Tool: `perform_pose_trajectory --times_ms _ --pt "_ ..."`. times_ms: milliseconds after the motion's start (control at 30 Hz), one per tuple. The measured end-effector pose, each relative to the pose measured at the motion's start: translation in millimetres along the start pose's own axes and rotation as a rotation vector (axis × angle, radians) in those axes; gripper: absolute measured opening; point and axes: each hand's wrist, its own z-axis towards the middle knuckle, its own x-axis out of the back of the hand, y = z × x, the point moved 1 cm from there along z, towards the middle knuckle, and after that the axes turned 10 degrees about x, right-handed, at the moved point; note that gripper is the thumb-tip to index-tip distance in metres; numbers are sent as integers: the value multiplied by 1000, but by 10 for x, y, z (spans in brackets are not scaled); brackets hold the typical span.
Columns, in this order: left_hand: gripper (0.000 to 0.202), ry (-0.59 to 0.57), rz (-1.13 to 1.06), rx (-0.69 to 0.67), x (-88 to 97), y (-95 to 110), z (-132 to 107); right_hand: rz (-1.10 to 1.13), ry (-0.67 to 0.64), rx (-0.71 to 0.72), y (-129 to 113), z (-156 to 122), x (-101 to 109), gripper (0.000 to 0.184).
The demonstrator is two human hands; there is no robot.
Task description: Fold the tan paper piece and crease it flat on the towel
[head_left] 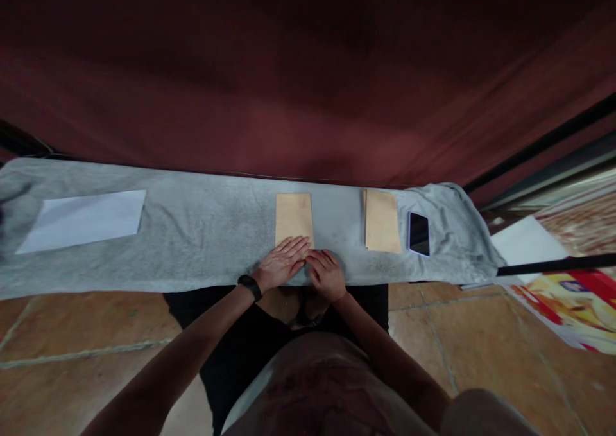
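Tan, faintly red-printed and rectangular, the paper envelope (293,218) lies flat on grey cloth (206,230). My left hand (283,259), fingers outstretched, rests on its near end; my right hand (327,274) curls at its corner, grip unclear.

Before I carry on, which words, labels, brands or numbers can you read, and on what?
No text is readable.
Middle brown paper: reddish print near its far right corner, too small to read.
Brown paper stack: faint reddish marks, too blurred.
Red-and-yellow package: blue logo, too blurred.
Phone: dark screen, no text visible.
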Motion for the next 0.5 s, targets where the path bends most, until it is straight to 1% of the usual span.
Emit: perform_pose_trajectory --times_ms 133,300,500 --pt "52 4 -39 28 -3 -16 -113 14 3 8 13 4 13 40" --pt "44 104 -142 113 16 -59 -204 21 9 2 55 -5 -9 36" --pt "40 187 -170 99 -4 -76 -255 57 22 -16 80 16 1 31"
